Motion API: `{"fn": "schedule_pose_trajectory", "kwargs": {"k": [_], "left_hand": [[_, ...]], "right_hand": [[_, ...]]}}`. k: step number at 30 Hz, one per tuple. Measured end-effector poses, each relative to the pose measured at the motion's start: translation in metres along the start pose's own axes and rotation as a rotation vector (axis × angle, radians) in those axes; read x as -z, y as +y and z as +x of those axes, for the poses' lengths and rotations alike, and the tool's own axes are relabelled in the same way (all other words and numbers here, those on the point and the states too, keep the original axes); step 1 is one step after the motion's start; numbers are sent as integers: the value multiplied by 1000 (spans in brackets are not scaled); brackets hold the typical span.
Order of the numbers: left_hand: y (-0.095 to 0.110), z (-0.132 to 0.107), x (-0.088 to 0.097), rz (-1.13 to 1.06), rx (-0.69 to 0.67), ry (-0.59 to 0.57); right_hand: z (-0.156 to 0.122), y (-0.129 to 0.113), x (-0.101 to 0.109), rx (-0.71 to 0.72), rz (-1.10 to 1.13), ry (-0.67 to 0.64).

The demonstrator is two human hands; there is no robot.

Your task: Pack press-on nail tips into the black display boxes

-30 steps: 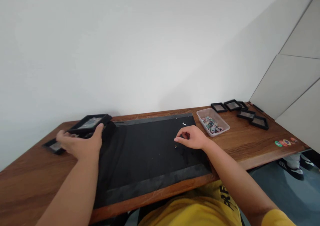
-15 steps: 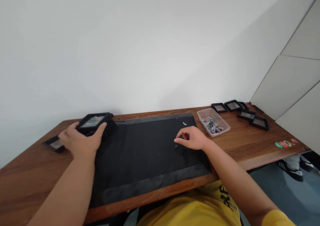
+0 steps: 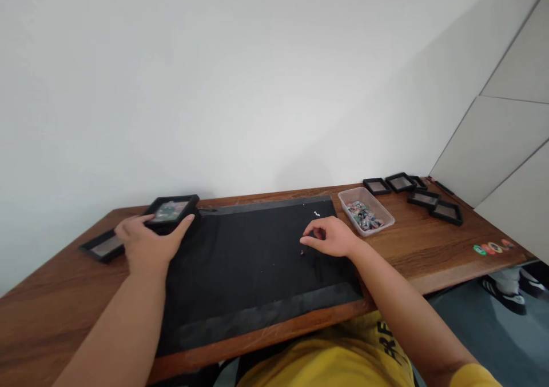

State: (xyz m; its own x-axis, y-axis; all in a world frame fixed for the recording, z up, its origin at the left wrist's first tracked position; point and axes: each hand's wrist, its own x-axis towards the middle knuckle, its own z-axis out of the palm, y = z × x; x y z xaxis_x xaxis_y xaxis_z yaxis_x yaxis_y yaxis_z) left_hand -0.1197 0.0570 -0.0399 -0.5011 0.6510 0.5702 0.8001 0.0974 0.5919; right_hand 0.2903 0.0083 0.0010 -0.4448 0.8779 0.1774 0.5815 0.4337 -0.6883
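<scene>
Wooden table (image 3: 407,244) against white wall (image 3: 223,90)

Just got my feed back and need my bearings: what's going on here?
A person is working with both bare hands at a wooden table. The left hand is at a black frame by the mat's left end; whether it grips it is hard to tell. The right hand is curled over the black mat, near a small bit. A clear tub of small pieces sits right of the mat, with more black frames beyond it.
</scene>
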Motion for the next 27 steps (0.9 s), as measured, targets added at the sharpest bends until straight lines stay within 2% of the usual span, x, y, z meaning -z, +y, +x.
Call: {"fn": "schedule_pose_trajectory", "kwargs": {"k": [8, 15, 27], "left_hand": [[5, -1, 4, 44, 43, -33], [11, -6, 20, 148, 23, -80], [9, -8, 30, 110, 97, -148]], "right_hand": [[0, 0, 2, -29, -29, -2], [0, -2, 2, -30, -35, -11], [-2, -4, 1, -12, -31, -36]]}}
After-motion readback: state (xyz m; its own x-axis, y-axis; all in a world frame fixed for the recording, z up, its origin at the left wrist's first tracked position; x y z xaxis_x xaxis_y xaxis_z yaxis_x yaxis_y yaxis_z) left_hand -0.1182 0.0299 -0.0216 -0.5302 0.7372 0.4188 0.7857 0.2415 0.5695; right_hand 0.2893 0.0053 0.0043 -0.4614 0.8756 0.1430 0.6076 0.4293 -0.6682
